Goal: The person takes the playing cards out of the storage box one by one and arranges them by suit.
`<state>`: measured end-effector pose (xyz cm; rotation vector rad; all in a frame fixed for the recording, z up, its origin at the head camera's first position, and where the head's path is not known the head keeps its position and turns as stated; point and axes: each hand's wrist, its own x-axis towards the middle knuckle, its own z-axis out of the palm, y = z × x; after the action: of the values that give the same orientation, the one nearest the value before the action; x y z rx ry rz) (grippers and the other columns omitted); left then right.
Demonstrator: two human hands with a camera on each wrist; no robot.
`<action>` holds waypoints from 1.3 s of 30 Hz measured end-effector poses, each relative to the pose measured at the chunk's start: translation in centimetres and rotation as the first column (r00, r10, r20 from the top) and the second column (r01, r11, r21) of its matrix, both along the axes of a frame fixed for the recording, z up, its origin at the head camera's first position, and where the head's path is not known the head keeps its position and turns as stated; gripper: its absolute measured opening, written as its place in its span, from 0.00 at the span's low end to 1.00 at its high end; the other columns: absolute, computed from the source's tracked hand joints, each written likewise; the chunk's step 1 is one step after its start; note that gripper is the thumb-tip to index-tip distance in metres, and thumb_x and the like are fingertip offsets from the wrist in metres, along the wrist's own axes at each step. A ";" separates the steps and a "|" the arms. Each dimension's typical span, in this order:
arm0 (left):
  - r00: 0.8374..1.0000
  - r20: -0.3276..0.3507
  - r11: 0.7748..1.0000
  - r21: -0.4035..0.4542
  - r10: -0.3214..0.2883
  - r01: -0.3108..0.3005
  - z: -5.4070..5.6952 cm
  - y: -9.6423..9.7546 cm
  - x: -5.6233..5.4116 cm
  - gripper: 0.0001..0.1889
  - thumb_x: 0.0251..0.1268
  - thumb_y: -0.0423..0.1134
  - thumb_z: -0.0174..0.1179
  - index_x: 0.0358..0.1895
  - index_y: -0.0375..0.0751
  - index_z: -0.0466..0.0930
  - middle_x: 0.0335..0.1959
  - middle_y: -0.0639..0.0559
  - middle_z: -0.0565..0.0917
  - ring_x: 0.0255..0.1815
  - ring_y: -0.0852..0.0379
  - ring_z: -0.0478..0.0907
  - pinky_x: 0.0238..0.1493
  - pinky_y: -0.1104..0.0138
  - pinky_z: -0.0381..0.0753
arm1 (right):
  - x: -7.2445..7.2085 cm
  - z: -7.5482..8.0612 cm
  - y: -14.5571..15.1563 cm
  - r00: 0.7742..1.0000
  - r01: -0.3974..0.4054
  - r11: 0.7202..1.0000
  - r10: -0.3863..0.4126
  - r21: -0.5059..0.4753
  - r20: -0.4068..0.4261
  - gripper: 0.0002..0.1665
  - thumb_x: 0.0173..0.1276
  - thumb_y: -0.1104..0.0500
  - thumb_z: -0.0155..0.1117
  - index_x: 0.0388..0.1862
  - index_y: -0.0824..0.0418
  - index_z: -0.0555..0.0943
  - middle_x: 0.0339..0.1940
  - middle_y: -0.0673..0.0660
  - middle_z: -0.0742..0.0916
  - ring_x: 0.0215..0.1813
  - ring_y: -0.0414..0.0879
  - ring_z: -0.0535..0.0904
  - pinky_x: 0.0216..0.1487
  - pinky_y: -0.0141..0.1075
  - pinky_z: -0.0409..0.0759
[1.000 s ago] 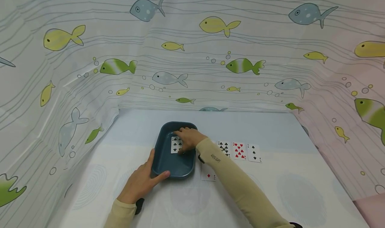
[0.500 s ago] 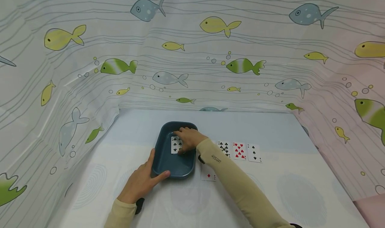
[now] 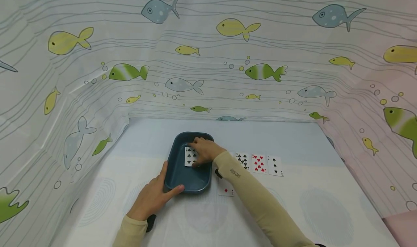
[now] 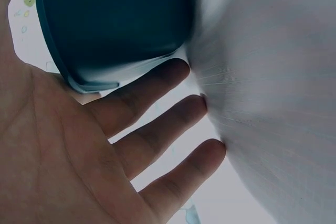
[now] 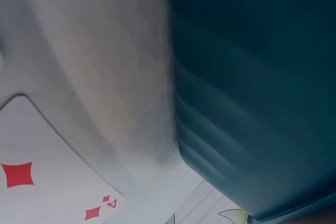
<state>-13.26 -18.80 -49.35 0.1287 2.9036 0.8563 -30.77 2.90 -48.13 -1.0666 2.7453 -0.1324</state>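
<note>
A dark blue tray (image 3: 178,174) stands on the white table. My left hand (image 3: 153,200) spans its near left corner, with the index finger along the side and the thumb at the front rim. In the left wrist view the other fingers (image 4: 157,135) are stretched out, their tips at the table beside the tray wall (image 4: 121,19). Inside the tray, my right hand (image 3: 205,151) grips a clubs playing card (image 3: 189,157) between thumb and fingers, covering its right part. The right wrist view shows the tray's outer wall (image 5: 252,93), which hides the hand's work.
Right of the tray lies a row of face-up cards: a clubs card (image 3: 242,160), a hearts card (image 3: 259,163) and a spades card (image 3: 275,166). A diamonds card (image 3: 226,191) lies nearer, partly under my right forearm. Fish-patterned cloth (image 3: 182,109) walls the table's back and sides.
The clubs card has shifted slightly up and to the left inside the tray, under my right fingers. My left hand and the tray have stayed put.
</note>
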 end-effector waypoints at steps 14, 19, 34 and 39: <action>1.000 0.022 1.000 -0.012 0.007 -0.007 0.0 0.0 -0.2 0.60 0.61 0.77 0.54 0.84 0.46 0.35 0.76 0.31 0.61 0.71 0.31 0.66 0.64 0.37 0.68 | 1.2 0.5 0.6 0.999 -0.012 0.996 0.008 -0.093 -0.047 0.55 0.56 0.29 0.73 0.77 0.51 0.69 0.67 0.54 0.74 0.59 0.44 0.71 0.61 0.38 0.75; 1.000 0.024 1.000 -0.009 0.006 -0.006 0.0 0.1 -0.2 0.60 0.61 0.77 0.54 0.84 0.45 0.35 0.76 0.31 0.62 0.71 0.31 0.67 0.64 0.38 0.69 | 1.8 1.0 0.9 0.997 -0.023 0.996 0.017 -0.088 -0.075 0.55 0.56 0.28 0.72 0.78 0.51 0.69 0.67 0.54 0.74 0.61 0.46 0.71 0.63 0.39 0.75; 1.000 0.011 1.000 -0.022 0.002 -0.001 -0.2 0.1 -0.2 0.60 0.61 0.77 0.53 0.84 0.45 0.35 0.75 0.29 0.63 0.70 0.31 0.68 0.63 0.39 0.70 | 3.3 1.2 2.3 0.984 -0.097 0.979 0.067 -0.180 -0.165 0.54 0.57 0.30 0.72 0.77 0.54 0.69 0.66 0.55 0.73 0.61 0.46 0.69 0.59 0.39 0.76; 1.000 0.011 1.000 -0.020 -0.001 0.001 -0.2 0.1 -0.2 0.60 0.62 0.77 0.54 0.84 0.45 0.35 0.75 0.29 0.63 0.70 0.30 0.68 0.62 0.38 0.71 | 3.7 1.2 2.6 0.984 -0.101 0.973 0.067 -0.208 -0.167 0.55 0.57 0.30 0.72 0.78 0.54 0.68 0.66 0.55 0.72 0.60 0.46 0.68 0.59 0.39 0.76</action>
<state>-13.50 -18.74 -49.51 0.1230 2.9009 0.8244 -27.11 5.54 -46.89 -1.3004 2.8719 -0.3556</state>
